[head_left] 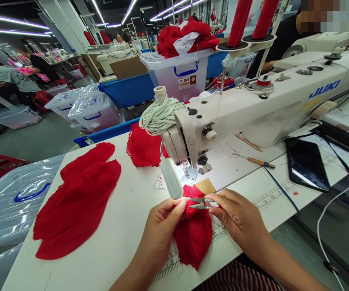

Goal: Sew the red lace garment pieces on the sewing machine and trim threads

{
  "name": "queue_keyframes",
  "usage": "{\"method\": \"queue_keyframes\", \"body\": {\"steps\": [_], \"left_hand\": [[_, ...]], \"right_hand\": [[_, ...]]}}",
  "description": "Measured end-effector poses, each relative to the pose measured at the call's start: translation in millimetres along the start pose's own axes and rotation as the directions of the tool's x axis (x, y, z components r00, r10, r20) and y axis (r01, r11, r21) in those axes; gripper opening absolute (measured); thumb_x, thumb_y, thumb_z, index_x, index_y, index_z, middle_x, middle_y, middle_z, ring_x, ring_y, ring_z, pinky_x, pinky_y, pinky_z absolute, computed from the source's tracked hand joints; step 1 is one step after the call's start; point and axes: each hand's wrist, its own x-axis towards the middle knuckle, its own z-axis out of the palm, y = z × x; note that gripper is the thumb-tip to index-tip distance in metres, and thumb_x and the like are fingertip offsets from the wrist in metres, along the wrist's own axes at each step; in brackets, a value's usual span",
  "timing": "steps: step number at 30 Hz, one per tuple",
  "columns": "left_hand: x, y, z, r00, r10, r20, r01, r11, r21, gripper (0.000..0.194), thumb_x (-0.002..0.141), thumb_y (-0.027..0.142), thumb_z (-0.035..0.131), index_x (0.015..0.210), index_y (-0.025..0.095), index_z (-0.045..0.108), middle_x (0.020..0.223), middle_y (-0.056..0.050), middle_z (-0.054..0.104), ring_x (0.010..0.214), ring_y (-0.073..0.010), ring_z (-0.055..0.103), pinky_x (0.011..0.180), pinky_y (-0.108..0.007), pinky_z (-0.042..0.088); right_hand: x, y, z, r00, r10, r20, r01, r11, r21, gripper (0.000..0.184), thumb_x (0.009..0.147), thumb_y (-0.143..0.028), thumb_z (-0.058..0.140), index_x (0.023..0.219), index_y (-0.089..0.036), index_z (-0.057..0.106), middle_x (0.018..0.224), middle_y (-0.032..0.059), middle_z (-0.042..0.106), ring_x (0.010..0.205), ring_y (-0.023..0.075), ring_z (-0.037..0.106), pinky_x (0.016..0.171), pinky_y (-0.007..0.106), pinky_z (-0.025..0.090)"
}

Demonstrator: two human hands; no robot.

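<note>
My left hand (pixel 165 220) pinches the upper edge of a piece of red fabric (pixel 194 240) between thumb and fingers. In my right hand (pixel 238 214) is a pair of thread snips (pixel 200 203), blades apart and pointing left across the fabric beside my left fingertips. The cloth hangs down over the table's front edge ruler. Just behind my hands stands a white sewing machine (pixel 186 151), its lamp lighting the needle plate. More red fabric pieces (pixel 80 206) lie flat at the left, and another red piece (pixel 144 145) lies behind the machine head.
A black phone (pixel 308 163) and a wooden-handled tool (pixel 261 163) lie at the right. Red thread cones (pixel 239 22) stand above the machine. A clear bin (pixel 174 74) heaped with red cloth is behind the table. Lidded bins (pixel 17 198) flank the left side. Other people sit farther off.
</note>
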Motion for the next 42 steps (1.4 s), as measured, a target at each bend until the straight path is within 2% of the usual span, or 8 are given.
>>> {"method": "queue_keyframes", "body": {"steps": [14,19,26,31,33,36,39,42], "left_hand": [[-2.3,0.9,1.3,1.0,0.005,0.021,-0.005,1.0,0.005,0.026,0.079,0.038,0.066,0.095,0.018,0.074,0.083,-0.006,0.07,0.08,-0.0181,0.058,0.078,-0.029,0.045],[-2.6,0.8,1.1,1.0,0.007,-0.008,-0.007,1.0,0.015,0.027,0.077,0.039,0.068,0.092,0.018,0.076,0.083,-0.006,0.071,0.079,-0.018,0.058,0.075,-0.027,0.046],[-1.5,-0.7,-1.6,1.0,0.012,-0.002,-0.013,0.996,-0.093,0.02,0.08,0.035,0.066,0.09,0.02,0.074,0.079,-0.003,0.07,0.074,-0.0152,0.059,0.072,-0.025,0.047],[-4.0,3.9,2.1,0.999,0.045,0.028,-0.042,0.995,-0.096,0.016,0.076,0.031,0.068,0.085,0.017,0.071,0.076,-0.003,0.068,0.071,-0.0157,0.06,0.073,-0.027,0.049],[-4.9,2.7,4.8,0.994,0.106,0.0,-0.106,0.994,0.019,0.02,0.071,0.028,0.072,0.089,0.019,0.069,0.081,-0.004,0.067,0.076,-0.0171,0.061,0.075,-0.028,0.05],[-5.1,-0.9,8.9,0.966,0.248,-0.066,-0.229,0.948,0.221,0.026,0.071,0.026,0.071,0.096,0.02,0.067,0.091,-0.005,0.065,0.087,-0.0205,0.061,0.08,-0.031,0.05],[-9.0,2.1,11.4,0.934,0.352,-0.063,-0.302,0.871,0.388,0.016,0.077,0.031,0.066,0.09,0.021,0.069,0.086,-0.005,0.064,0.082,-0.0203,0.06,0.076,-0.03,0.049],[-21.4,14.1,10.9,0.949,0.298,0.098,-0.313,0.869,0.384,0.014,0.081,0.032,0.062,0.082,0.02,0.069,0.077,-0.004,0.063,0.075,-0.018,0.058,0.07,-0.027,0.047]], "right_hand": [[4.4,-2.1,2.2,1.0,-0.003,0.001,0.003,1.0,0.018,0.036,0.097,-0.041,0.036,0.099,-0.023,0.068,0.072,0.0028,0.061,0.068,0.0165,0.056,0.06,0.027,0.045],[4.3,4.9,-0.3,0.992,0.073,-0.098,-0.068,0.996,0.053,0.032,0.096,-0.038,0.04,0.095,-0.022,0.068,0.075,0.0034,0.063,0.07,0.0169,0.059,0.061,0.028,0.048],[-8.0,50.9,-18.7,0.982,0.099,-0.159,-0.155,0.907,-0.392,0.039,0.096,-0.045,0.034,0.105,-0.021,0.065,0.089,0.0078,0.066,0.083,0.0246,0.061,0.062,0.035,0.048],[-14.5,59.7,-21.9,0.982,0.032,-0.188,-0.127,0.844,-0.521,0.036,0.096,-0.037,0.036,0.109,-0.018,0.063,0.097,0.0126,0.064,0.081,0.0265,0.059,0.068,0.042,0.048],[-13.2,52.4,-17.8,0.97,-0.02,-0.242,-0.103,0.869,-0.484,0.031,0.094,-0.032,0.039,0.113,-0.019,0.061,0.108,0.0141,0.062,0.085,0.0268,0.06,0.073,0.046,0.049],[-6.1,34.0,-6.0,0.959,-0.081,-0.273,0.012,0.969,-0.248,0.026,0.093,-0.022,0.043,0.114,-0.022,0.057,0.11,0.0111,0.06,0.098,0.024,0.06,0.083,0.043,0.051],[5.0,12.1,5.2,0.988,-0.099,-0.117,0.101,0.995,0.008,0.034,0.09,-0.013,0.041,0.121,-0.024,0.052,0.119,0.0095,0.058,0.111,0.0211,0.055,0.093,0.042,0.049],[11.9,-9.8,7.7,0.994,-0.104,0.024,0.095,0.964,0.249,0.037,0.087,-0.011,0.04,0.121,-0.021,0.052,0.123,0.01,0.057,0.115,0.0215,0.052,0.096,0.042,0.046]]}}
